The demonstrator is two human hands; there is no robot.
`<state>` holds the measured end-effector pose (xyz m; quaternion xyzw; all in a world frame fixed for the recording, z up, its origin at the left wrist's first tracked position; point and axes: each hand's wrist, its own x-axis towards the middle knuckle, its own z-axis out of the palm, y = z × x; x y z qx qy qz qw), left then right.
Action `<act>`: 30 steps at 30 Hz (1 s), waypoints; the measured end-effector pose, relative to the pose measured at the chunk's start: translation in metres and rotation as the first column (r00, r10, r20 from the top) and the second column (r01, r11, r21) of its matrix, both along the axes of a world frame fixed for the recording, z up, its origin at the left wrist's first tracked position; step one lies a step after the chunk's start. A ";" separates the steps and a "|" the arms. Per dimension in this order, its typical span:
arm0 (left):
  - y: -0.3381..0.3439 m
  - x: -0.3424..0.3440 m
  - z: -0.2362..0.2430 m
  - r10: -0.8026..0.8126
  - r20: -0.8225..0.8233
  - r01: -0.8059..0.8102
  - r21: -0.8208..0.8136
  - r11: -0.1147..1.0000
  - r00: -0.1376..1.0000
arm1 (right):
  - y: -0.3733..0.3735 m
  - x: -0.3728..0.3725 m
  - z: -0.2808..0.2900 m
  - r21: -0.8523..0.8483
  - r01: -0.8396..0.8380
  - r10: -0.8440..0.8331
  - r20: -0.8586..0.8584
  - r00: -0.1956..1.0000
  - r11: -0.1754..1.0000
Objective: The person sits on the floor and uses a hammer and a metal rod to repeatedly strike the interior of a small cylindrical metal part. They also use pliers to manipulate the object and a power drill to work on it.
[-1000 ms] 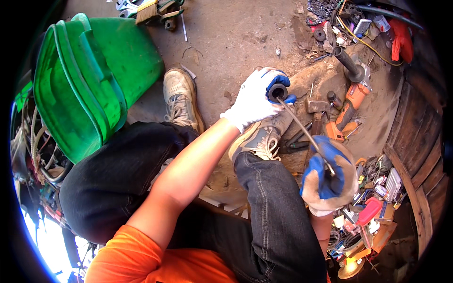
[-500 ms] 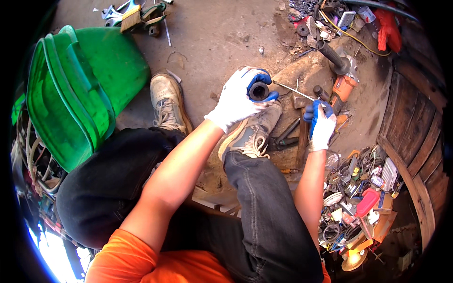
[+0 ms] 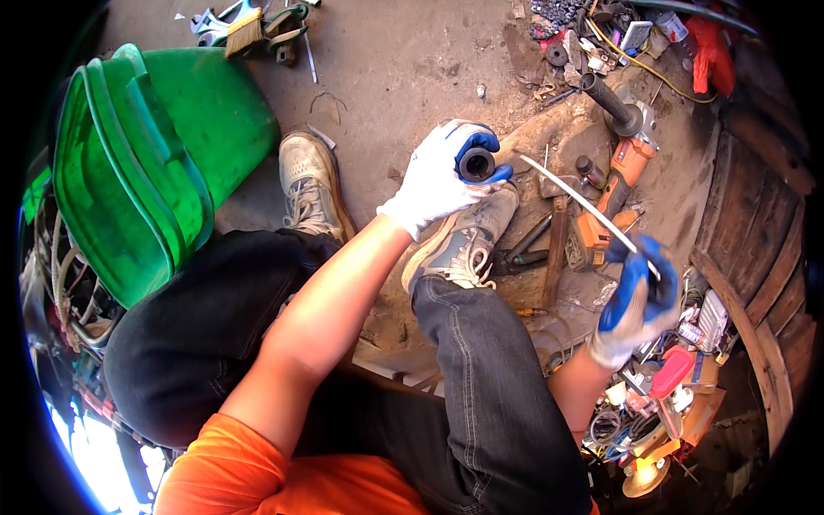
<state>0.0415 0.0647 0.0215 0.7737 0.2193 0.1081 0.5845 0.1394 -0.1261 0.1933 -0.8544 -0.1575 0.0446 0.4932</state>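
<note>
My left hand (image 3: 442,180), in a white glove with blue palm coating, is closed round a dark hollow cylinder (image 3: 464,164). The cylinder's open end faces up, above the toe of my right shoe (image 3: 472,227). In my gloved right hand (image 3: 639,300), blurred by motion, is one end of a thin pale rod (image 3: 579,199). The rod's free tip points toward the cylinder, a short way apart from it. Beyond the rod lies an orange cordless angle grinder (image 3: 633,159) with a black side handle. A short dark cylindrical piece (image 3: 590,170) stands beside the grinder.
A large green plastic bin (image 3: 206,112) lies tipped at the left. A brush (image 3: 245,33) and tools are at the far left. Pliers (image 3: 525,249) and a wooden handle (image 3: 555,262) lie by my shoe. Piled oddments (image 3: 661,386) and wooden planks (image 3: 760,249) border the right.
My right hand has moved right and toward me, drawing the rod away from the cylinder. My left hand and the cylinder have barely moved.
</note>
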 end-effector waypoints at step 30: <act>-0.004 -0.002 -0.012 -0.057 0.016 0.057 0.016 0.998 0.998 | 0.098 -0.013 0.045 -0.710 -0.488 0.677 -0.021 0.735 0.508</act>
